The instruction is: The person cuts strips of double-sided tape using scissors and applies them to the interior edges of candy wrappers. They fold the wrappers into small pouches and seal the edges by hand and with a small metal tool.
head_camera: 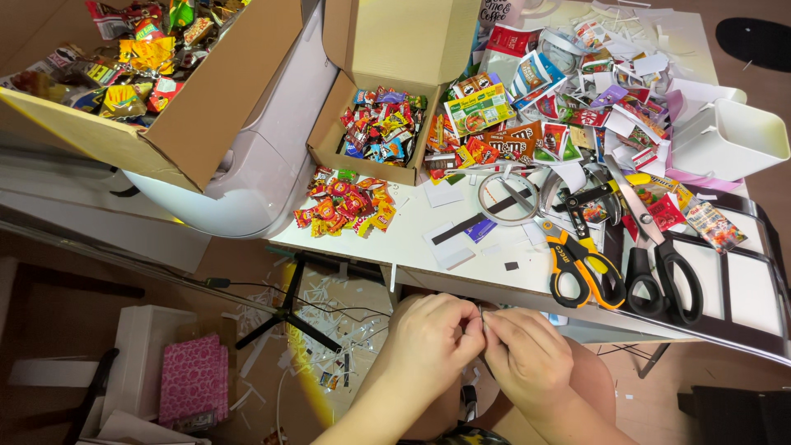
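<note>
The left hand (430,336) and right hand (527,356) met below the table (412,235) edge, fingertips pressed together on something tiny and pale (too small to make out). Scissors (583,262) lay just above, near a tape roll (508,198) and scattered candy (344,204).

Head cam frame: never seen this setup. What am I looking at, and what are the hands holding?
There is no machine here. One camera sits on a person's head and looks down at their own bare hands. The left hand and right hand meet below the edge of a white table, fingers pinching something too small to identify. On the table lie yellow-handled scissors, black-handled scissors, a tape roll, a loose pile of tiny snack packets, an open cardboard box holding more, and a white bin. Paper scraps litter the floor.
</note>
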